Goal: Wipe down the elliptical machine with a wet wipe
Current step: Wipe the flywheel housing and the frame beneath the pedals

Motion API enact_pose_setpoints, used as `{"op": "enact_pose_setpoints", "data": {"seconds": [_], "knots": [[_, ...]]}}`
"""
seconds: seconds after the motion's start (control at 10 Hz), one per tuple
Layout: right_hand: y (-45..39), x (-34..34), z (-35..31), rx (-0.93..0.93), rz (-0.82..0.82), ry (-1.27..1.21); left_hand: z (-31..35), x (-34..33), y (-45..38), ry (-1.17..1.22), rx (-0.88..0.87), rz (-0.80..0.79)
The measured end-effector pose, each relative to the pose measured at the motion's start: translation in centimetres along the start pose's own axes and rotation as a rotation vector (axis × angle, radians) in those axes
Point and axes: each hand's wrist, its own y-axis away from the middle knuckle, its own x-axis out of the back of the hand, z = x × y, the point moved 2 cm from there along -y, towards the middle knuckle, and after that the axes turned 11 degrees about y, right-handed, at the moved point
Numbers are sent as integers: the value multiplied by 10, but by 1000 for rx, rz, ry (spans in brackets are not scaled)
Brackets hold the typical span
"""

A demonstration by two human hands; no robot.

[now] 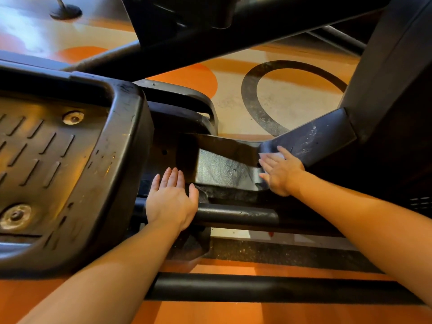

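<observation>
The black elliptical machine fills the view, with its ribbed foot pedal [53,155] at the left and a dusty angled frame arm [311,139] at the right. My right hand [280,171] lies flat with straight fingers on that arm's lower end, pressing a white wet wipe [277,156] whose edge shows under the fingertips. My left hand [171,198] rests flat, fingers straight, on the frame just right of the pedal, above a round black rail [236,216]. A dusty grey bracket [222,170] sits between the hands.
A second black rail [257,287] crosses low in the view. The machine's dark housing [395,94] rises at the right and a thick bar [210,36] runs overhead. The floor [236,97] is beige and orange with a dark ring. A round stand base [65,11] stands at top left.
</observation>
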Motion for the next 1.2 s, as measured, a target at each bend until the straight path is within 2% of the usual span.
{"op": "enact_pose_setpoints", "data": {"seconds": [0.2, 0.6, 0.9, 1.1, 1.2], "knots": [[17, -4, -12, 178, 69, -140, 0, 1, 0, 2, -7, -12], [22, -10, -6, 411, 133, -153, -1, 0, -1, -3, -18, -15], [-11, -12, -38, 514, 395, -540, -1, 1, -1, 5, -23, -12], [-19, -7, -45, 491, 382, -732, -2, -1, -2, 16, -21, 6], [-16, 1, -41, 503, 429, -716, -2, -1, -2, 21, -25, 11]]}}
